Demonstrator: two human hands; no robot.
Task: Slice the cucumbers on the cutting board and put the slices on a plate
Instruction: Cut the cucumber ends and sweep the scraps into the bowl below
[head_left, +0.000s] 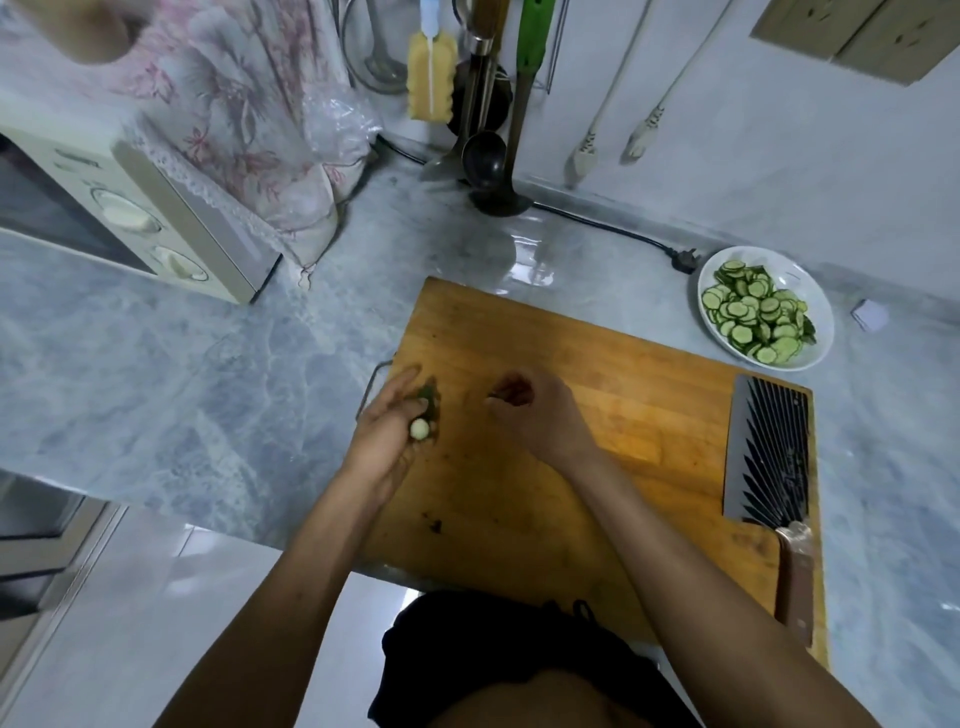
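Left hand (387, 431) sits at the left edge of the cutting board (597, 415), fingers wrapped loosely round a short cucumber stub (422, 427). Pale cut face points back toward the person, dark skin end points away under the fingers, so its long axis runs roughly near-to-far along the board's left side. Looks like an end piece, not much left to cut.

Right hand (524, 410) is over the board's middle, just right of the stub but apart from it, fingers curled in. Something small may be pinched at the fingertips; too blurred to call, so I cannot tell whether it holds anything.

Cleaver (769, 452) lies flat on the board's right side, blade away from the person, handle (794, 582) toward them. Neither hand touches it. It is well right of the right hand, and the right hand is clearly the nearer 1.

Plate (810, 291) sits off the board's far right corner on the counter (182, 364), already heaped with cucumber slices (753, 317). No loose slices visible on the board, only a few dark scraps (435, 526) near the front left.

My read: slicing is mostly done. If the stub gets cut, the right hand must go right for the handle and the stub needs turning across the blade line. If it is waste, it just leaves the board.
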